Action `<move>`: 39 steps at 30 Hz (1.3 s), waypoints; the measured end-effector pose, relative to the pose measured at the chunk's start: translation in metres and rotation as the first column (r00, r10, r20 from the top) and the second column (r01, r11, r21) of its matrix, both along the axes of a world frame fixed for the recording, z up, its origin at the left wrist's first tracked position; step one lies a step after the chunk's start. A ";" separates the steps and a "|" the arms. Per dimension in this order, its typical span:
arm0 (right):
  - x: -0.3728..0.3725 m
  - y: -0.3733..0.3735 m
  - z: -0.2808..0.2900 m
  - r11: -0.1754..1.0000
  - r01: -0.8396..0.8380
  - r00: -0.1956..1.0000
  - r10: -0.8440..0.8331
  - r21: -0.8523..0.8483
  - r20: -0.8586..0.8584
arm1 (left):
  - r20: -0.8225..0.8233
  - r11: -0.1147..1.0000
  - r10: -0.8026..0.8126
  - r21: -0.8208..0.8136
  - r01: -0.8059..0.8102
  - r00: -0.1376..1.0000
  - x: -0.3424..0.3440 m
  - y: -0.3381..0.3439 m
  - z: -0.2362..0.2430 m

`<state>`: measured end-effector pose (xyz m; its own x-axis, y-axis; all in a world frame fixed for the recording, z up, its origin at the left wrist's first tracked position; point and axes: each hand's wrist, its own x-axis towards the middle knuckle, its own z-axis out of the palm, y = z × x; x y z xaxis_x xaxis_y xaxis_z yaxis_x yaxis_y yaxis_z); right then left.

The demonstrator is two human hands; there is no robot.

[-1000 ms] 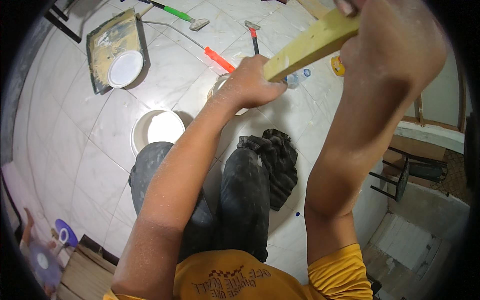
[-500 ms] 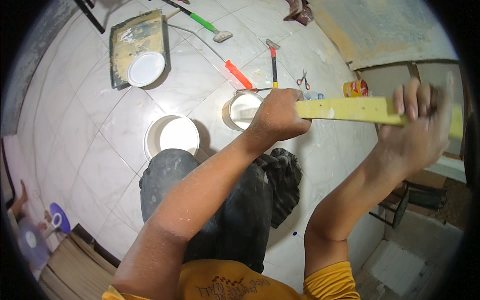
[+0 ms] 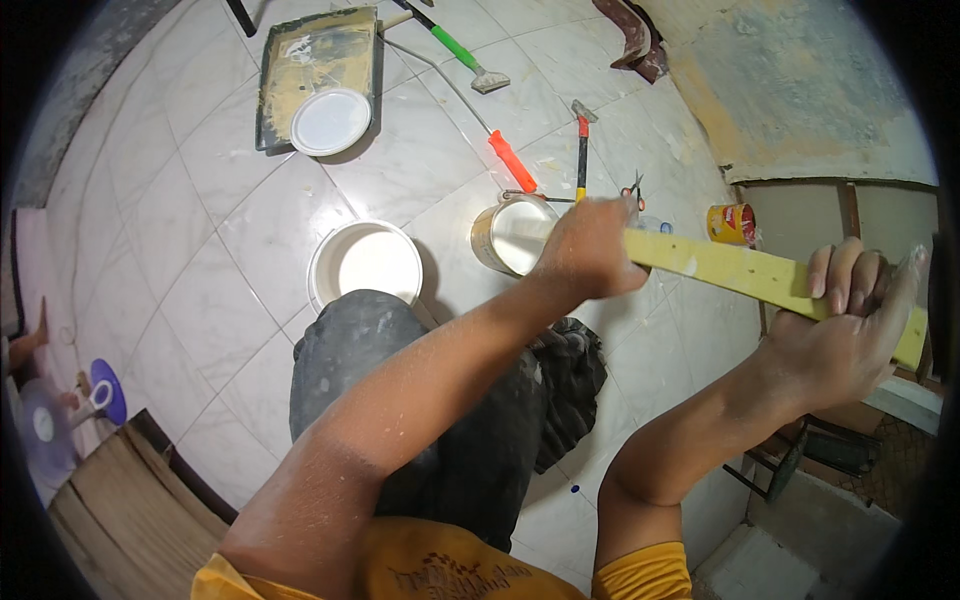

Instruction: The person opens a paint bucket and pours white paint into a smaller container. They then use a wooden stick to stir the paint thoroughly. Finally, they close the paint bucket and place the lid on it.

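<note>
My left hand (image 3: pixel 590 245) is closed round a long yellow strip (image 3: pixel 715 265) with small holes in it. My right hand (image 3: pixel 840 330) grips the same strip nearer its right end, fingers curled over the top. An open can (image 3: pixel 482 240) with white contents stands just beyond my left hand; whether the pale shape inside joins what I hold, I cannot tell. A white bucket (image 3: pixel 365 265) with white contents sits left of it, behind my raised knee (image 3: pixel 370 335). A dark checked cloth (image 3: pixel 575 390) lies beside my leg.
Tiled floor holds a paint tray (image 3: pixel 280 80) with a lid (image 3: pixel 328 120), scrapers (image 3: pixel 455 50), an orange-handled roller frame (image 3: pixel 510 160), scissors (image 3: pixel 630 192) and a yellow tub (image 3: pixel 728 225). A chair (image 3: pixel 780 460) stands right. Another person's limb (image 3: pixel 30 340) shows far left.
Both hands have swung down and rightward in view with the yellow strip, which changed from rising steeply rightward to sloping down to the right. My view of the floor has also shifted.
</note>
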<state>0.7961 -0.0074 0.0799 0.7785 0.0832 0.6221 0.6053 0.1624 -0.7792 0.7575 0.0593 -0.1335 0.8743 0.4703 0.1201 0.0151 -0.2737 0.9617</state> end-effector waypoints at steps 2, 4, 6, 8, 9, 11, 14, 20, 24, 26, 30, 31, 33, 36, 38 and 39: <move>-0.010 0.004 -0.005 0.999 0.003 0.999 -0.002 -0.038 0.049 | 0.066 0.999 0.030 -0.033 -0.028 0.997 0.008 0.001 -0.006; -0.038 0.022 -0.003 0.989 0.018 0.994 -0.001 -0.149 0.111 | 0.211 0.986 0.165 -0.025 -0.164 0.963 0.012 -0.014 -0.022; -0.046 0.025 0.004 0.978 -0.011 0.996 0.029 -0.209 0.082 | 0.439 0.914 0.364 0.001 -0.406 0.822 0.005 -0.043 -0.038; -0.035 0.017 0.006 0.981 -0.018 0.999 0.025 -0.193 0.039 | 0.318 0.952 0.291 0.001 -0.307 0.902 -0.006 -0.048 -0.033; -0.023 0.013 0.008 0.987 -0.011 0.999 0.016 -0.161 0.030 | 0.255 0.966 0.251 -0.005 -0.258 0.934 -0.011 -0.046 -0.029; -0.012 0.006 0.005 0.995 -0.022 0.999 0.025 -0.094 0.026 | 0.296 0.959 0.247 0.065 -0.277 0.923 -0.008 -0.028 -0.024; -0.025 0.016 -0.001 0.994 -0.069 0.995 0.076 -0.089 0.067 | 0.241 0.974 0.208 0.032 -0.222 0.948 0.008 -0.004 -0.017; -0.034 0.024 0.005 0.972 -0.024 0.998 0.038 -0.233 0.059 | 0.319 0.960 0.281 -0.084 -0.268 0.905 0.000 -0.038 -0.028; -0.016 0.017 0.006 0.997 0.017 0.998 -0.012 -0.078 0.065 | 0.282 0.967 0.220 0.060 -0.246 0.934 -0.008 -0.020 -0.022; -0.022 0.022 0.002 0.997 0.042 0.997 -0.038 -0.057 0.066 | 0.139 0.993 0.107 -0.060 -0.100 0.984 0.002 0.008 -0.004; -0.032 0.038 -0.010 0.983 0.040 0.988 -0.012 -0.179 0.155 | 0.232 0.972 0.222 -0.131 -0.196 0.947 0.009 -0.008 -0.010; -0.034 0.042 -0.007 0.984 0.036 0.993 -0.016 -0.175 0.117 | 0.313 0.956 0.293 -0.094 -0.278 0.903 0.007 -0.016 -0.014; -0.037 0.047 0.000 0.985 0.035 0.999 -0.028 -0.168 0.042 | 0.473 0.897 0.405 -0.041 -0.440 0.782 0.001 -0.029 -0.019; -0.009 0.029 0.011 0.997 0.032 0.999 -0.035 -0.075 -0.039 | 0.299 0.963 0.258 0.000 -0.271 0.919 0.000 -0.022 -0.020; -0.012 0.031 0.003 0.998 0.060 0.998 -0.060 -0.022 0.015 | 0.220 0.972 0.229 -0.006 -0.233 0.948 0.007 -0.006 -0.016; -0.015 0.033 0.000 0.997 0.073 0.996 -0.073 0.000 0.044 | 0.204 0.973 0.231 -0.038 -0.228 0.951 0.014 0.001 -0.014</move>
<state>0.7806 0.0259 0.0804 0.7543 0.0283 0.6559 0.6493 0.1156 -0.7517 0.7715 0.0605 -0.1471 0.6995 0.6584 0.2778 -0.1224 -0.2727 0.9543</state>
